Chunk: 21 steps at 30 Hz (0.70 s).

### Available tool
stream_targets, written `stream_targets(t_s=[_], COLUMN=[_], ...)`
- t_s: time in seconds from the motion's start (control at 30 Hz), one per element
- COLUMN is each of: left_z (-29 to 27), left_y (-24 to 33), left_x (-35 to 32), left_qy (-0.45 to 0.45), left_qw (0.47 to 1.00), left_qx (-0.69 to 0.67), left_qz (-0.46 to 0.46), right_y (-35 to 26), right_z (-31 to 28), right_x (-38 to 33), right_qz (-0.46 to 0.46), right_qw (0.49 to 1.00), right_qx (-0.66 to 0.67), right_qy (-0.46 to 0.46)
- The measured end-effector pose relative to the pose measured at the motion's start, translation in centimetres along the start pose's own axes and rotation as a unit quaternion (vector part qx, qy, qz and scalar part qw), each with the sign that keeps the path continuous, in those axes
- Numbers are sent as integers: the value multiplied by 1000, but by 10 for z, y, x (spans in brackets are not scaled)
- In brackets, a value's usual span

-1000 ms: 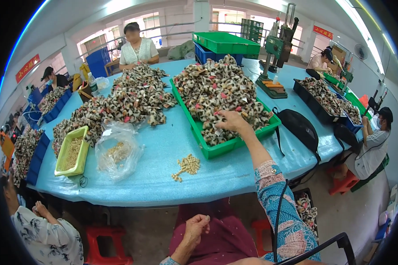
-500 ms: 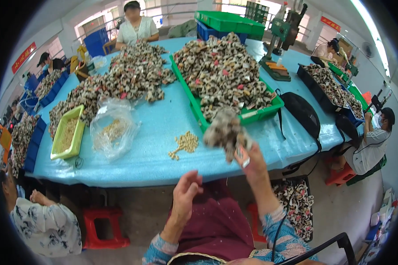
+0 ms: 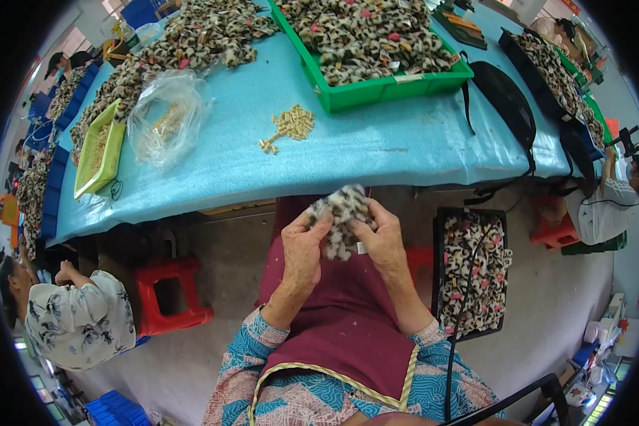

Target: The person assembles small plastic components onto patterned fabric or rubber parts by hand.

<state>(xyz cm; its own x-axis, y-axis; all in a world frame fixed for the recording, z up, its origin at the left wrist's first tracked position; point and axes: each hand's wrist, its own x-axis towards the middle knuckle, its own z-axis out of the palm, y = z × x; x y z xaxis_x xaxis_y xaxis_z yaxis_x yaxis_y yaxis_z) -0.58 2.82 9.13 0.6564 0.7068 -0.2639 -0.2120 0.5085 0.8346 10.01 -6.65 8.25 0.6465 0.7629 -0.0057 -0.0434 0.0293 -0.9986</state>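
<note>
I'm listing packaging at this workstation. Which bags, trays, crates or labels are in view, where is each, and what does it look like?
Clear plastic bag: on the blue table, crumpled, tan bits inside.
Yellow-green tray: left of the bag, shallow, rectangular.
Green crate: table's far right, full of leopard-print pieces.
Black crate: on the floor, right of the lap.
Small white tag: on the leopard-print piece held by both hands.

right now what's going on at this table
A seated person holds a small leopard-print fuzzy piece over their lap, left hand and right hand pinching it from either side. On the blue table ahead sit a green tray heaped with similar pieces, a small pile of tan bits and a clear plastic bag. A black crate on the floor by their right side holds more pieces.
</note>
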Motion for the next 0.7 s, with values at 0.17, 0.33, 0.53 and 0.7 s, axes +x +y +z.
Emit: stream_targets(t_s=[0.17, 0.33, 0.53, 0.7], left_z=[-8, -23, -39, -46], left_y=[-10, -6, 6, 2], left_x=[-1, -4, -3, 3], left_qy=[18, -15, 3, 17], left_qw=[970, 956, 814, 849], left_qx=[-190, -214, 458, 425], left_qz=[-150, -200, 356, 312], right_y=[21, 27, 30, 34], right_z=[3, 5, 9, 21], right_x=[-11, -12, -15, -18], right_qz=[106, 57, -236, -68], right_qw=[949, 984, 970, 996], right_qx=[296, 160, -60, -31], right_qy=[-14, 43, -6, 37])
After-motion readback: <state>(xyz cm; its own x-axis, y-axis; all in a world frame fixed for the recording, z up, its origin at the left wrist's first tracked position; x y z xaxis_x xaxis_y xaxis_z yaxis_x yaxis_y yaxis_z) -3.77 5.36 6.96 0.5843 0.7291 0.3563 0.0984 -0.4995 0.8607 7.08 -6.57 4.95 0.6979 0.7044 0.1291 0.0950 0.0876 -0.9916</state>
